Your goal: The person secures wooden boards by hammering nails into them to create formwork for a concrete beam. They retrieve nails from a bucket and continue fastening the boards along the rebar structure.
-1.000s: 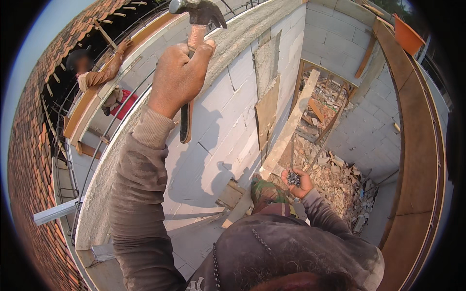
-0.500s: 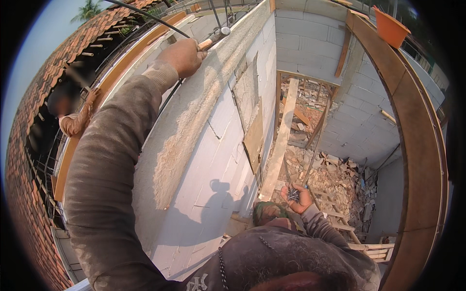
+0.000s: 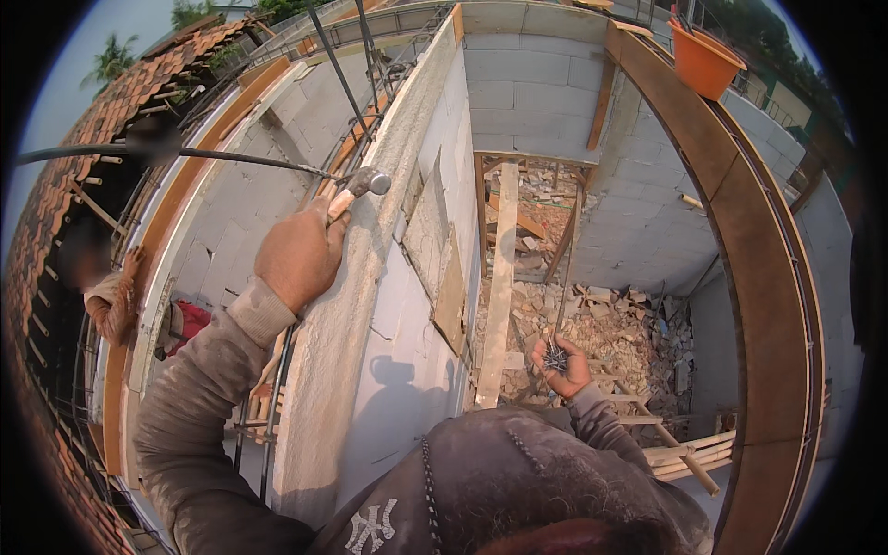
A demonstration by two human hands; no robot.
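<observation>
My left hand (image 3: 301,257) is closed around the handle of a hammer (image 3: 368,182). The hammer head lies over the top of the concrete beam (image 3: 319,370) that caps a white block wall (image 3: 407,333), close to a dark steel bar (image 3: 231,158). Whether the head touches the beam I cannot tell. Lower and to the right, my right hand (image 3: 578,372) is turned palm up with curled fingers, cradling a bunch of nails (image 3: 555,359).
Rubble (image 3: 606,324) covers the ground far below, with a long wooden plank (image 3: 504,268) running above it. Formwork board (image 3: 777,250) curves along the right, bearing an orange bucket (image 3: 705,60). Bamboo poles (image 3: 694,453) lie lower right. Another person's sleeved arm (image 3: 109,305) rests at the left.
The view has shifted. My left hand and the hammer sit lower and farther left in it, with the arm more bent. My right hand still cups the nails.
</observation>
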